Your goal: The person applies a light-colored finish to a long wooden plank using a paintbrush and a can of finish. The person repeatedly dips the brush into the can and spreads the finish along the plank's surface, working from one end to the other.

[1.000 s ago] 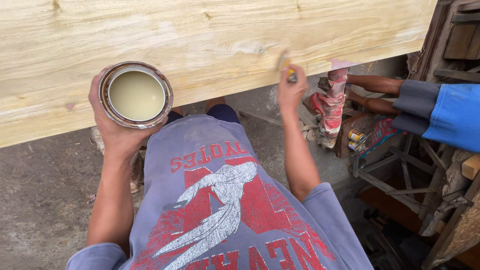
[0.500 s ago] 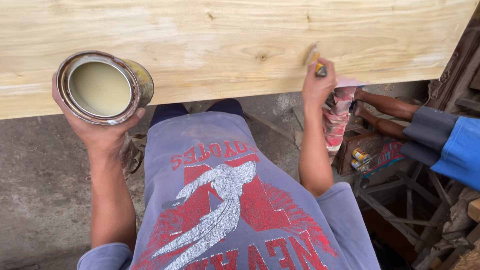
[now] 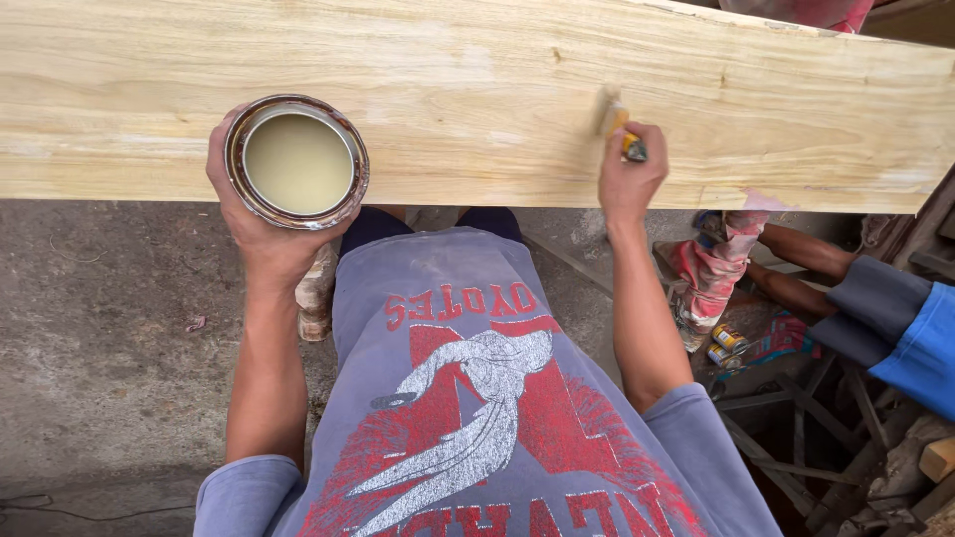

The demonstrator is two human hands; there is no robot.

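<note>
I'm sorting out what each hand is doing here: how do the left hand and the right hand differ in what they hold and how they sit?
The left hand cups an open round can of pale liquid from below; the right hand pinches a small brush by its handle. The left hand sits at the plank's near edge, the can raised over it; the right hand reaches further, pressing the bristles onto the wood. Both are bare.

A woodworking yard: raw plank (image 3: 477, 99), concrete floor (image 3: 99, 348), timber offcuts (image 3: 935, 457).
</note>
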